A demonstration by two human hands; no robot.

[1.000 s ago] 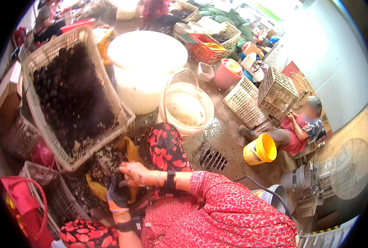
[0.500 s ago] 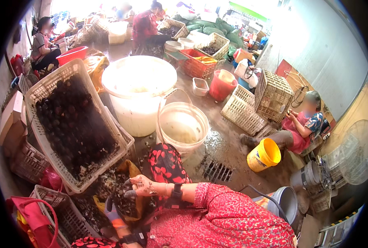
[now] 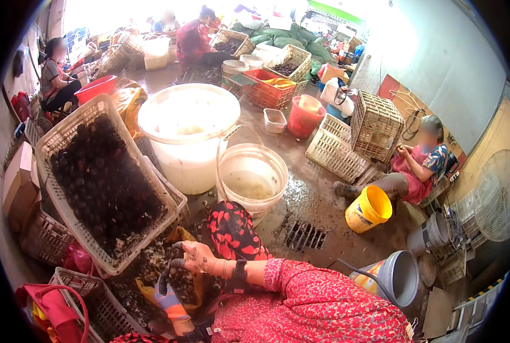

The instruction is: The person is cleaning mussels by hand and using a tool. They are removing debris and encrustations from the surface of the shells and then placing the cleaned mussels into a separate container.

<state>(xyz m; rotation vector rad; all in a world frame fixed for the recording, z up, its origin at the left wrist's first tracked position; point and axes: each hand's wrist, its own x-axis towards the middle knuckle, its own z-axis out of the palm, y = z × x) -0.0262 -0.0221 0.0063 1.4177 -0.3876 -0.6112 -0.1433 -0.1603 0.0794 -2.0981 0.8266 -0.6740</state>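
My right hand (image 3: 197, 256) reaches in from the right, muddy, with dark coverings on its fingertips. Its fingers are curled together close above my left hand (image 3: 167, 292), which wears a glove with a striped cuff. The left fingers are closed too, with dark tips pointing up. Anything gripped between them is too small or blended to name. Under and behind both hands lies a heap of dark and pale shell-like scraps (image 3: 152, 262). Beyond it, a tilted pale plastic crate (image 3: 107, 268) holds many dark rounded pieces (image 3: 97, 171) resembling shellfish.
A large white tub (image 3: 180, 154) and a handled white bucket (image 3: 252, 171) stand ahead. A low crate (image 3: 74, 280) sits at lower left. Right of me are a floor grate (image 3: 303, 234), a yellow bucket (image 3: 369, 208) and a grey bucket (image 3: 403, 280). Several people sit working farther off.
The view has shifted slightly. My hands stay close together over the scraps; the left hand's dark fingertips now show more upright beside the right fingers.
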